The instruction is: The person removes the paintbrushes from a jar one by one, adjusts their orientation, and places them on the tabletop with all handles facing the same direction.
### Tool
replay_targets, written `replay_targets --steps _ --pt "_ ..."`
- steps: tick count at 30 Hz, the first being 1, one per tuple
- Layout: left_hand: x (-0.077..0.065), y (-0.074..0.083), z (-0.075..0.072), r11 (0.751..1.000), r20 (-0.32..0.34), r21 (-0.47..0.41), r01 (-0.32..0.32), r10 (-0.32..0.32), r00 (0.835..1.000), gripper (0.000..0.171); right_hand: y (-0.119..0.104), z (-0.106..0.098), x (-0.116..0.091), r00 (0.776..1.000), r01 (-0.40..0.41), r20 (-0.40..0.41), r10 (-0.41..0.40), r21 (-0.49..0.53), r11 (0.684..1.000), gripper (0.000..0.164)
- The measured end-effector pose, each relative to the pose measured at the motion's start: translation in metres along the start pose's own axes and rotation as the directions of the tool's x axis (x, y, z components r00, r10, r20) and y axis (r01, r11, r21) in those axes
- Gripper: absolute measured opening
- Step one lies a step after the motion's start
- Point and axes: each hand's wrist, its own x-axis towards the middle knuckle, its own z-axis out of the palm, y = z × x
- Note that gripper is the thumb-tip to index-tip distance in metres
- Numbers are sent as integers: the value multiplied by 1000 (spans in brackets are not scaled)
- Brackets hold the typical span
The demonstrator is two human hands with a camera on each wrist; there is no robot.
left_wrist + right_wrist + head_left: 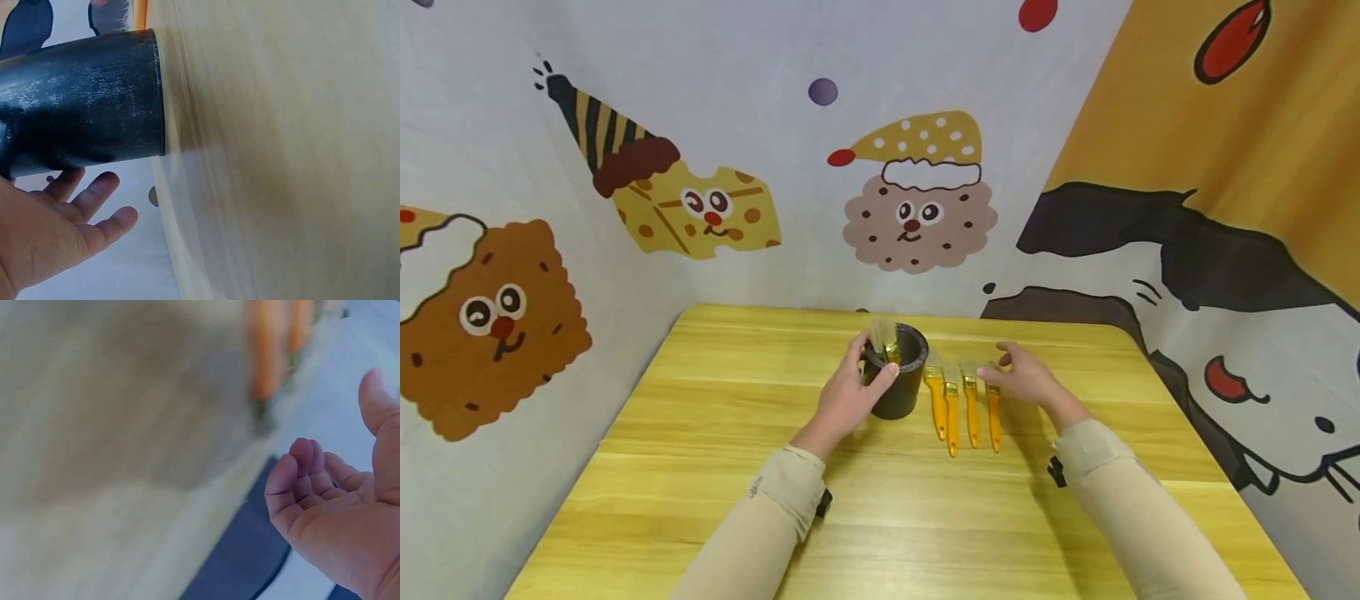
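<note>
My left hand (pixel 847 395) holds a black cup (pixel 898 398) near its rim, thumb at the front and fingers round the left side. In the left wrist view the lower fingers (pixel 103 234) spread beside the cup's wall. Pale bristles of a paintbrush (pixel 891 352) stick up out of the cup on the thumb side; its handle is hidden inside. My right hand (pixel 1028 379) hovers over the bristle end of the rightmost paintbrush (pixel 994 417). Its palm shows bare in the right wrist view, fingers loosely bent and thumb apart.
Several orange-handled paintbrushes, among them one nearest the cup (pixel 937 408), lie side by side on the wooden table (pixel 700 467), bristles away from me. A cartoon-printed cloth (pixel 790 275) hangs behind the table's far edge and along its sides.
</note>
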Motion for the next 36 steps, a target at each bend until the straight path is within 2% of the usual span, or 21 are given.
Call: replay_targets --steps 5,8,10,12,15,17,21,24,28,32,36 --pt "-2 0 -3 1000 0 9 2 -2 1000 87 -59 6 7 993 120 -17 -120 20 993 77" --pt "-3 0 -3 1000 -2 1 -1 1 1000 88 -90 17 12 976 215 8 -215 19 976 56" --pt "-3 0 -2 1000 -3 1 -12 12 1000 88 -102 23 16 968 250 13 -251 29 968 42" --pt "-3 0 -1 1000 3 -5 -22 22 1000 87 -108 27 18 967 253 -5 -253 51 966 36" --pt "-2 -1 0 1000 14 -1 -27 27 1000 86 -107 29 20 976 217 -38 -214 119 969 37" --pt "-3 -1 1 1000 18 0 -23 23 1000 86 -105 30 20 981 194 -50 -188 164 967 42" --pt "-3 -2 0 1000 4 14 -27 27 1000 87 -105 29 18 983 184 -40 -181 277 943 55" --pt "-2 -2 0 999 -1 14 -39 39 999 89 -109 28 16 981 192 -29 -192 308 932 58" --pt "-2 -2 -1 999 11 14 -33 33 999 90 -115 27 14 978 209 -58 -200 269 940 57" --pt "-2 -3 -2 1000 -1 9 -29 30 1000 87 -125 27 16 967 251 -105 -233 231 940 45" --pt "-2 -5 -3 999 -16 6 -37 37 999 87 -134 28 18 961 277 -83 -265 205 939 36"
